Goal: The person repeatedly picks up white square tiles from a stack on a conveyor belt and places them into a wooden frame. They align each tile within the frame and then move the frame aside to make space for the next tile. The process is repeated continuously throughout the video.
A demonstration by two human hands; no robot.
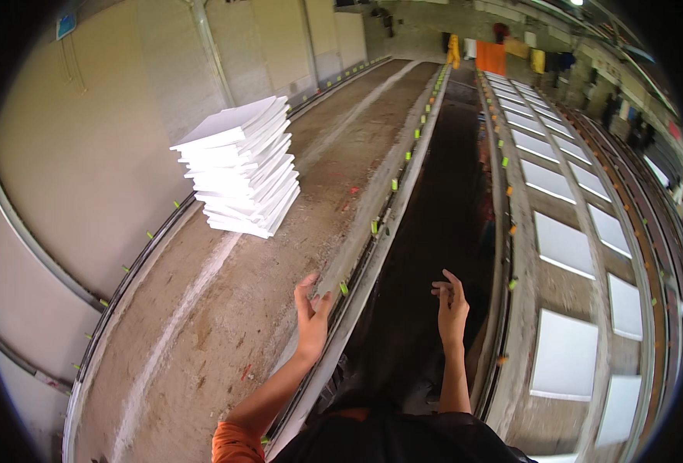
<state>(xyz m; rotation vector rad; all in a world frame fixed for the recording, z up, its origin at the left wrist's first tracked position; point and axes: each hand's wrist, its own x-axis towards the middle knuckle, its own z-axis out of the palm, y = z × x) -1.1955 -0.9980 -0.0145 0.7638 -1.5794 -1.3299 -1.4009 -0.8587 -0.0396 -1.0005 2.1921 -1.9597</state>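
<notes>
My left hand (312, 316) hovers over the near edge of the long table on the left, thumb and fingers apart, holding nothing. Over the dark aisle, my right hand (452, 309) is raised with its fingers loosely bent and apart, and nothing is in it. Ahead of my left hand, a tall stack of white sheets (245, 174) stands on the left table (225, 324), its layers unevenly offset. To the right of my right hand, white sheets such as this one (564, 355) lie flat in two rows on the other long table (511, 409).
A narrow dark aisle (426, 208) runs between the tables. Small yellow-green clips (394, 184) line the left table's rail, and orange ones (512, 230) the right. Pale wall panels (86, 154) border the left side. Orange cloth (490, 58) hangs at the far end.
</notes>
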